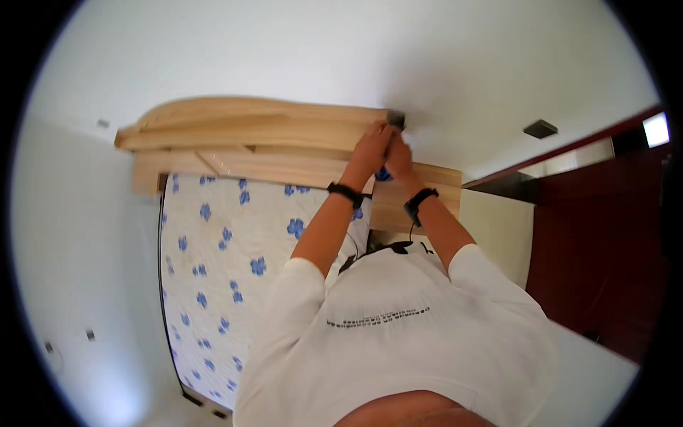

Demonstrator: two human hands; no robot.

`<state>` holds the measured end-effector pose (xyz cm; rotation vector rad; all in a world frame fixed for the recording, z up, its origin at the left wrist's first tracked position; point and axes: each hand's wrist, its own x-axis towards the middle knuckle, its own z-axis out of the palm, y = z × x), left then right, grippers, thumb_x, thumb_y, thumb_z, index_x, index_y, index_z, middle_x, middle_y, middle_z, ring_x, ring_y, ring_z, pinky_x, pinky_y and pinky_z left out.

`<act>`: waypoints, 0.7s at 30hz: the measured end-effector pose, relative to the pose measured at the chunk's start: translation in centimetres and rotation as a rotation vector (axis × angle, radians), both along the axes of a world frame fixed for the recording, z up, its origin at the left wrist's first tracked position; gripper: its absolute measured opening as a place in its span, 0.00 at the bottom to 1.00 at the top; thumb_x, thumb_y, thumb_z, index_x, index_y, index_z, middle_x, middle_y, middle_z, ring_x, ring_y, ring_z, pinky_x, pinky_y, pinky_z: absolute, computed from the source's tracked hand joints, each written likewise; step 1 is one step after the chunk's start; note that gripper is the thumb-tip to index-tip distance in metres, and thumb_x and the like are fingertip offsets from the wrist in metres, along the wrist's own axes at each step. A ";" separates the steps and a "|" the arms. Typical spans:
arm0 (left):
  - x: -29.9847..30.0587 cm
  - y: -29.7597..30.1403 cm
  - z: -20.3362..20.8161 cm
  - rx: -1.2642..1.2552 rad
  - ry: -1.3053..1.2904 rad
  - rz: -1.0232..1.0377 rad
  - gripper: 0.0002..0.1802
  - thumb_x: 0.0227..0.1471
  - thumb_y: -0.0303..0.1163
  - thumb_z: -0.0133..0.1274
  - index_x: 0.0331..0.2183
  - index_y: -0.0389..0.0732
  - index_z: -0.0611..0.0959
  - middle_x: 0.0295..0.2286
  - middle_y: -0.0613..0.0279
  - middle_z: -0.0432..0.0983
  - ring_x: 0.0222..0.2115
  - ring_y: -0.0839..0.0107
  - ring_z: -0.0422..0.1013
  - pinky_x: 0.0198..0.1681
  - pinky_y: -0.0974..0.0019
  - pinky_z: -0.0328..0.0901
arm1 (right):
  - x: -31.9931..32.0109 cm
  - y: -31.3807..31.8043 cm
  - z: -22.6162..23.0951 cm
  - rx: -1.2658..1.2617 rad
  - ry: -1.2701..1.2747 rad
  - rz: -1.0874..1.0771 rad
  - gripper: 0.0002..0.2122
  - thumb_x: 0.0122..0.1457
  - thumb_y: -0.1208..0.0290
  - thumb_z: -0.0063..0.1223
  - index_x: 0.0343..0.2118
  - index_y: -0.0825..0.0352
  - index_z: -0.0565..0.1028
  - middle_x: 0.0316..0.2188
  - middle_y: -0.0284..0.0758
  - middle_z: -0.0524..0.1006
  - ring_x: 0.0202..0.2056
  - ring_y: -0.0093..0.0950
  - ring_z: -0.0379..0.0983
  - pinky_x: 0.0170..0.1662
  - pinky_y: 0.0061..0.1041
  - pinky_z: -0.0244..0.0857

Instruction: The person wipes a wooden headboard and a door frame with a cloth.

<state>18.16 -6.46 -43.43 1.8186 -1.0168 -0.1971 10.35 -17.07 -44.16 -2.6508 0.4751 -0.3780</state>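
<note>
Both of my arms reach forward to the right end of a pale wooden headboard [242, 128]. My left hand [371, 148] is closed, its fingertips meeting the other hand beside the headboard's end. Pressed close against it, my right hand [399, 156] is closed too. A small dark grey object [396, 119] shows just beyond the fingers at the headboard's corner. Whether either hand grips it is blurred, and what lies between the fingers is hidden. Below the hands a bit of something blue [383, 174] shows over a wooden bedside cabinet [420, 196].
A mattress [263, 206] with blue flowers on white lies to the left, against the headboard. Behind the headboard rises a white wall [299, 50] with a dark socket plate [541, 129] at right. A dark red door [601, 249] stands on the right.
</note>
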 end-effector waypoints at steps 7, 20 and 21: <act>6.9 5.7 1.0 0.128 -0.002 -0.050 0.28 0.43 0.21 0.49 0.49 0.53 0.73 0.46 0.45 0.71 0.42 0.43 0.71 0.42 0.46 0.68 | 6.3 -1.4 -0.1 -0.014 0.274 0.214 0.26 0.47 0.80 0.51 0.54 0.64 0.67 0.45 0.47 0.71 0.45 0.48 0.69 0.49 0.38 0.66; 0.7 15.3 -17.0 0.336 0.332 -0.056 0.14 0.42 0.27 0.44 0.31 0.34 0.80 0.32 0.37 0.76 0.37 0.40 0.72 0.42 0.47 0.66 | -2.5 5.3 -7.7 0.264 0.446 0.598 0.22 0.42 0.72 0.58 0.44 0.64 0.71 0.38 0.45 0.76 0.42 0.47 0.72 0.45 0.43 0.66; 1.6 16.5 -17.7 0.374 0.402 -0.042 0.14 0.41 0.25 0.43 0.32 0.33 0.79 0.30 0.37 0.76 0.36 0.41 0.72 0.41 0.48 0.66 | -3.2 6.5 -7.9 0.253 0.412 0.641 0.27 0.39 0.71 0.60 0.48 0.64 0.71 0.34 0.46 0.77 0.39 0.48 0.73 0.41 0.45 0.67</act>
